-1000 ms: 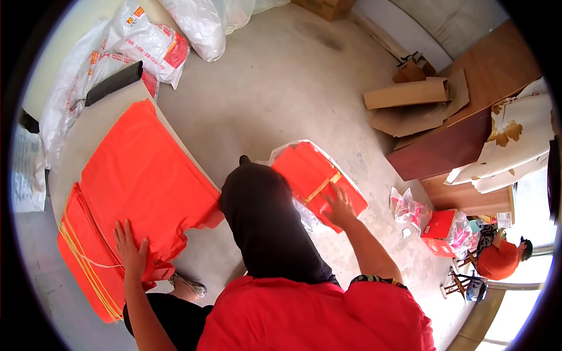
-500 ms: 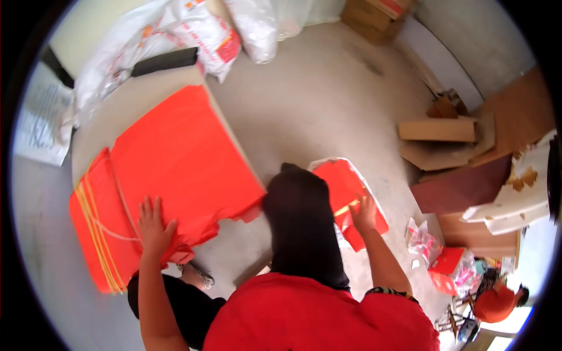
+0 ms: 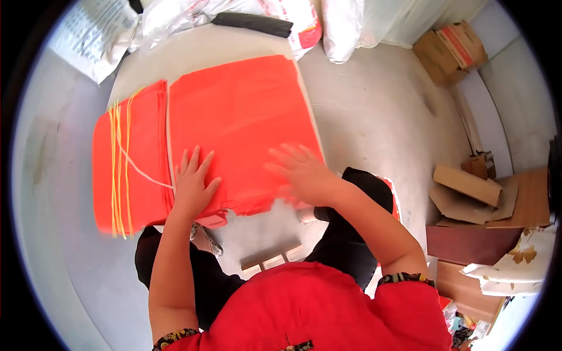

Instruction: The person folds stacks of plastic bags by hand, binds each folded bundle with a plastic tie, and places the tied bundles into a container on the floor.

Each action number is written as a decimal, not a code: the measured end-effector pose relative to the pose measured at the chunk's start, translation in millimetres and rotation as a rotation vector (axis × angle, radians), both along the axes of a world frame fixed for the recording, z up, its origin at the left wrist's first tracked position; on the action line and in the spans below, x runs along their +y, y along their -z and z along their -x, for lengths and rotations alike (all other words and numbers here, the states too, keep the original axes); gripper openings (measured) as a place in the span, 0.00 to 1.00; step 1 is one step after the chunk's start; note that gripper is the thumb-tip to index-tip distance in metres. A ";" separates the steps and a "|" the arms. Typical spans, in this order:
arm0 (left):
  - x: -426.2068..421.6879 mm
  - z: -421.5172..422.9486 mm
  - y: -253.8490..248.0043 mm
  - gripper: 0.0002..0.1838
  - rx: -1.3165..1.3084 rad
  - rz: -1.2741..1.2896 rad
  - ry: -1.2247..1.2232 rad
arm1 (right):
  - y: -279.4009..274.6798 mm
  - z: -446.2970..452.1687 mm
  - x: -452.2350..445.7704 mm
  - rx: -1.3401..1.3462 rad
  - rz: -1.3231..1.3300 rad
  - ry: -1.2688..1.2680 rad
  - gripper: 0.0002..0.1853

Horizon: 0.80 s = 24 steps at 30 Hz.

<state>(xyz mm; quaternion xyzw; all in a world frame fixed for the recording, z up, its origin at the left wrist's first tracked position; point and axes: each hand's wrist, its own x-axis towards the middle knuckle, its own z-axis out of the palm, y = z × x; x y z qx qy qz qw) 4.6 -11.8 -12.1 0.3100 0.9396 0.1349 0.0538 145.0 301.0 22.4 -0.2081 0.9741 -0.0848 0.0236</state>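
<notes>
A large red sheet (image 3: 240, 117), cloth or plastic, lies spread on the table with a ragged near edge. My left hand (image 3: 194, 184) rests flat on its near left part, fingers spread, holding nothing. Over the near right part is my right hand (image 3: 307, 175), fingers apart and slightly blurred; I cannot tell whether it touches the sheet. To the left lies a folded red stack (image 3: 146, 146) with several yellow strings (image 3: 120, 169) across it. A pale cord (image 3: 143, 172) runs over the stack toward my left hand.
A black roll (image 3: 252, 23) lies at the table's far edge (image 3: 193, 44), beside white printed bags (image 3: 342, 29). Cardboard boxes (image 3: 451, 50) stand at the back right, and opened cardboard (image 3: 468, 187) lies at the right. A wooden stool or frame (image 3: 272, 255) is under me.
My right hand has moved left from the red pile beside my knee to over the sheet. The view has turned right; my left hand stays on the sheet.
</notes>
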 end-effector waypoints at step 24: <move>-5.9 6.5 -3.6 0.41 0.020 0.070 0.016 | 39.8 4.2 -56.2 0.184 0.302 -0.163 0.20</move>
